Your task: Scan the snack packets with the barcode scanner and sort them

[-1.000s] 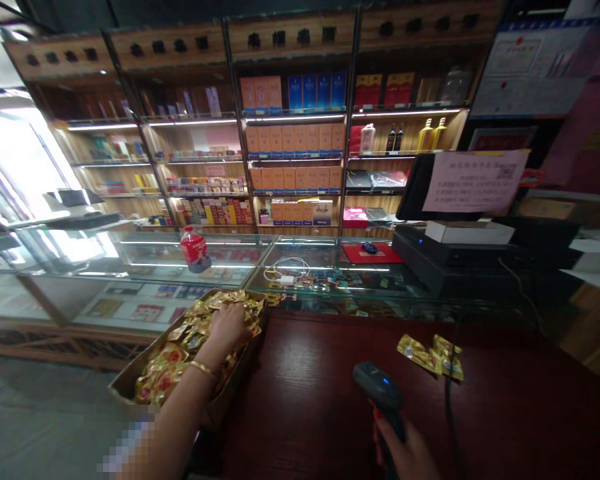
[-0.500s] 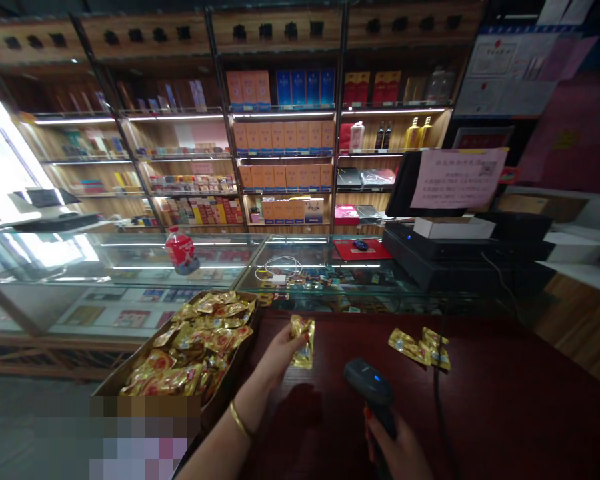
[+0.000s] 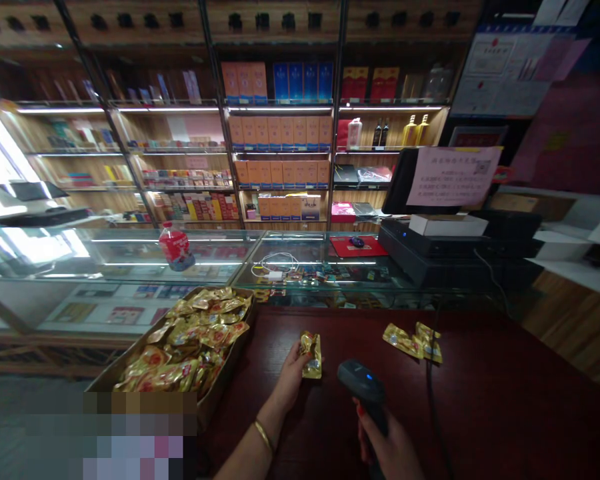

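My left hand (image 3: 291, 377) is closed on a gold foil snack packet (image 3: 312, 357), held upright over the dark red tabletop (image 3: 340, 327). My right hand (image 3: 387, 440) grips the handle of a black barcode scanner (image 3: 364, 387), which has a small blue light on top. The scanner's head is just right of the held packet and apart from it. To the left stands a cardboard box (image 3: 240, 337) heaped with similar gold packets (image 3: 200, 333). A few more gold packets (image 3: 414, 342) lie on the tabletop at the right.
Behind the tabletop runs a glass display counter (image 3: 220, 257) bearing a red-labelled bottle (image 3: 176, 247), a white cable (image 3: 275, 265) and a mouse (image 3: 357, 241) on a red mat. A monitor (image 3: 400, 180) stands at the right. The scanner's black cord (image 3: 433, 400) crosses the tabletop.
My left hand has moved right and slightly nearer with the packet, closer to the scanner. The scanner stays in my right hand. The whole view has shifted a little.
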The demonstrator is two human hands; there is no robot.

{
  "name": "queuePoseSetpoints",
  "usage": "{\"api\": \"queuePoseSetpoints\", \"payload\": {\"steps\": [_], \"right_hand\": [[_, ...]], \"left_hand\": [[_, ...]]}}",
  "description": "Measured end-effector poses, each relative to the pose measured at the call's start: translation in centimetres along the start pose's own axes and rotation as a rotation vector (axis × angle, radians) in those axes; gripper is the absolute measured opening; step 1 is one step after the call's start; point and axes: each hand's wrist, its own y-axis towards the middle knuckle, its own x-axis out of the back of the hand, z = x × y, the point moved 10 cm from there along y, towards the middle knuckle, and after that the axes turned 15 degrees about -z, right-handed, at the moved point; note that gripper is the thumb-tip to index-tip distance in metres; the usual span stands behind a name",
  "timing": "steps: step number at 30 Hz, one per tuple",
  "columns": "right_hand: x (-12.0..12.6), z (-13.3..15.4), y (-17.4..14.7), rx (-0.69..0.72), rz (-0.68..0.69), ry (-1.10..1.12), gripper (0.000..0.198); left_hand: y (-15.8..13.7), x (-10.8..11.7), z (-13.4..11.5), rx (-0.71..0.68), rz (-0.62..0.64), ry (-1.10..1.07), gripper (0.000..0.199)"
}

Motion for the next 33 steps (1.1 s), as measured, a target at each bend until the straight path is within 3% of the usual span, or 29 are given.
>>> {"api": "queuePoseSetpoints", "payload": {"steps": [11, 17, 25, 33], "right_hand": [[-1.9, -1.9, -0.6, -0.053, 0.032, -0.037, 0.067], [-1.7, -0.7, -0.8, -0.017, -0.01, -0.06, 0.059], [-0.5, -1.1, -0.3, 0.02, -0.075, -0.01, 0.059], [-0.3, -0.1, -1.2, -0.02, -0.079, -0.035, 0.062]], "left_hand": [[0.3, 0.4, 0.0, -0.01, -0.028, -0.06, 0.07], [0.3, 0.4, -0.2, -0.018, -0.038, -0.032, 0.075], [0.2, -0.7, -0.6, -0.105, -0.08, 0.065, 0.06], [0.6, -0.6, -1.0, -0.139, -0.09, 0.066, 0.062]]}}
